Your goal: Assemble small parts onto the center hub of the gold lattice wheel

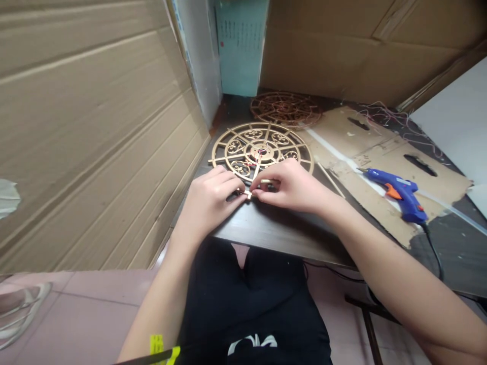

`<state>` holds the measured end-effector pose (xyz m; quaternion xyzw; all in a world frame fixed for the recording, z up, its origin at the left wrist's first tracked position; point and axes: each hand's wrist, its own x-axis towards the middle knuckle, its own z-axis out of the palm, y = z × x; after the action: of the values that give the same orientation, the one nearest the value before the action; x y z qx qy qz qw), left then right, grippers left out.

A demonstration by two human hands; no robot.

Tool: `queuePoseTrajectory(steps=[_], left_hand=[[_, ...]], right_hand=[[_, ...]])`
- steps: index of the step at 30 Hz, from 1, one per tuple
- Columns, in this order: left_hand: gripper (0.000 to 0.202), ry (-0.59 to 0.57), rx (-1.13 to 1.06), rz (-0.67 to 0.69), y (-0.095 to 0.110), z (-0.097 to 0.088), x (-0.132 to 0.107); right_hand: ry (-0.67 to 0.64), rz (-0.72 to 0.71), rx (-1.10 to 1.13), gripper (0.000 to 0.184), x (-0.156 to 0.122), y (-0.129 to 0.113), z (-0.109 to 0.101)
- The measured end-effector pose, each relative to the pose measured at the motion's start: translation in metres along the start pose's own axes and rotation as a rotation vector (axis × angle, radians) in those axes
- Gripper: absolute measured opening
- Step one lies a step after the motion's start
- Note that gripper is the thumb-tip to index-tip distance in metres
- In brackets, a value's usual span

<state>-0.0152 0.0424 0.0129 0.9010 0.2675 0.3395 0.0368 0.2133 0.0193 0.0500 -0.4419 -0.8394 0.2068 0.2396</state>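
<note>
A round laser-cut wooden lattice wheel point(262, 149) with scrollwork panels lies flat on a dark tabletop point(274, 228), right in front of me. Thin wires cross its hub. My left hand point(207, 200) and my right hand point(289, 185) meet at its near edge, both pinching a small pale wooden piece point(248, 194) between their fingertips. The fingers hide most of that piece. A thin wooden stick point(330, 180) lies just beyond my right hand.
A second lattice wheel point(285, 108) with copper-coloured wire lies behind the first. A blue glue gun point(399, 192) with an orange trigger rests on a torn cardboard sheet point(380, 152), its black cord running off the table edge. Corrugated cardboard point(95, 116) walls the left side. Loose coloured wires point(395, 119) lie at the back right.
</note>
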Motion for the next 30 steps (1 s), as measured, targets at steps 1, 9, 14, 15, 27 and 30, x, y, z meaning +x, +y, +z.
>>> queuePoseTrajectory(steps=[1, 9, 14, 15, 27, 30], left_hand=[[0.011, -0.004, 0.003, 0.004, 0.000, 0.000, 0.000], [0.013, -0.022, 0.034, 0.020, 0.000, 0.002, 0.002], [0.015, -0.007, 0.042, 0.023, 0.001, 0.002, 0.002], [0.014, -0.007, 0.042, 0.022, 0.001, 0.002, 0.002], [0.013, -0.007, 0.046, 0.015, 0.000, 0.002, 0.002], [0.010, 0.003, 0.040, 0.018, -0.001, 0.002, 0.001]], right_hand=[[-0.015, -0.020, -0.023, 0.015, 0.000, 0.000, 0.000], [-0.093, -0.079, -0.205, 0.013, 0.002, -0.001, 0.001], [-0.136, -0.042, -0.276, 0.016, 0.002, -0.006, 0.002], [-0.146, -0.033, -0.291, 0.017, 0.002, -0.007, 0.002], [-0.216, 0.047, -0.432, 0.017, 0.001, -0.015, 0.006], [-0.239, 0.061, -0.411, 0.017, 0.002, -0.016, 0.005]])
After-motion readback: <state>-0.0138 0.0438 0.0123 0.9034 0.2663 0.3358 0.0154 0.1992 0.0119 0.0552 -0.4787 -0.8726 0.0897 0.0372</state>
